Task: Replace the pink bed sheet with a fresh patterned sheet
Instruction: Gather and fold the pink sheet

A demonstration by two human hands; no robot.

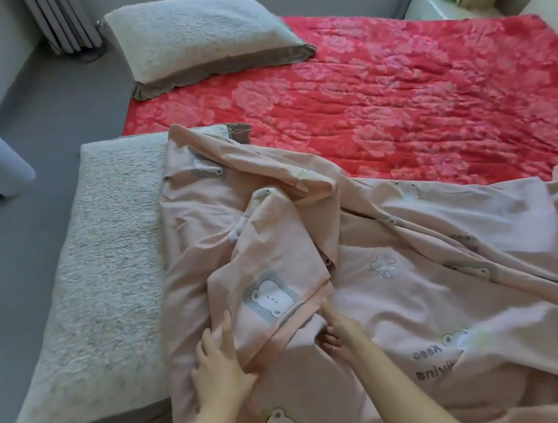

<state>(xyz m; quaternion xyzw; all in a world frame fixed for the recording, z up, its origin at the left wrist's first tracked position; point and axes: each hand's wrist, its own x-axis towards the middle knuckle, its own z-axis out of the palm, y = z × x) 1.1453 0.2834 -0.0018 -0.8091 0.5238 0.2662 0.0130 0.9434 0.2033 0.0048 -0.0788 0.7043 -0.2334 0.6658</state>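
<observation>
Red floral bed cover (396,95) fills most of our head view, with a grey pillow (87,266) at its left edge. Our pink bear-print sheet (416,283) lies bunched across the near half. Our left hand (217,362) rests spread-fingered on a fold; right hand (335,333) curls its fingers into the fabric.

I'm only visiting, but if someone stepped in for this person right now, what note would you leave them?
Left hand: lies flat on the bear-print sheet.
Right hand: fingers curled at its folded hem.
Sheet: bunched over the bed's near part, overlapping the near pillow; red floral cover bare beyond.
Done: sheet brought onto the bed.
Left: probably spreading it flat across the bed.
</observation>
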